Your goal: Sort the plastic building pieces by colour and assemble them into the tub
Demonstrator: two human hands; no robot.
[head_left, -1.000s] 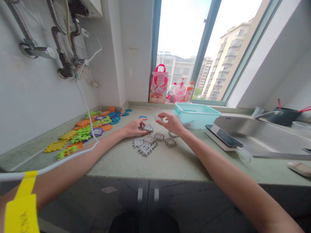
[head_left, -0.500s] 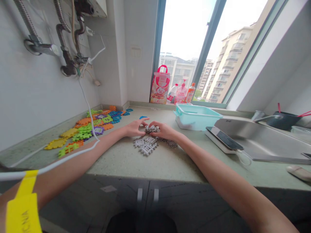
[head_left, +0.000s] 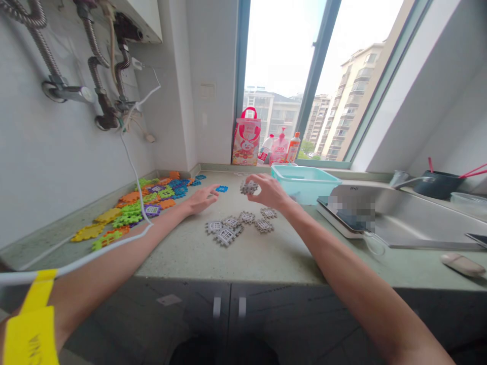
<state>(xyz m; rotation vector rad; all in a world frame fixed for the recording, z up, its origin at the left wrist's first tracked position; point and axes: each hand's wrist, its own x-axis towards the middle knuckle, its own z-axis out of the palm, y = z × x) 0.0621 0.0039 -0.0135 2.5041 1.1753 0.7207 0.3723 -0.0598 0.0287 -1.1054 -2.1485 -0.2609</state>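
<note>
In the head view, my right hand (head_left: 269,188) pinches a small bundle of grey interlocking plastic tiles (head_left: 248,188) just above the counter. My left hand (head_left: 201,199) holds nothing; its fingers are stretched out low over the counter, with a blue notched tile (head_left: 222,188) right by the fingertips. Whether they touch it, I cannot tell. Between my forearms lie several flat grey tiles (head_left: 225,235) with window-like lattices, some overlapping. To the left, a spread of orange, green, yellow, purple and blue tiles (head_left: 131,215) rests against the wall.
A turquoise plastic tub (head_left: 310,175) stands behind my right hand. A phone (head_left: 352,219) lies on a white box beside the steel sink (head_left: 411,218). A white cable (head_left: 137,177) hangs across my left forearm. Bottles (head_left: 280,149) and a pink bag (head_left: 246,142) line the windowsill.
My hands have moved apart. The right hand has lifted the grey tile bundle up and slightly right; the left has drawn back leftward, uncovering the blue tile and more grey tiles.
</note>
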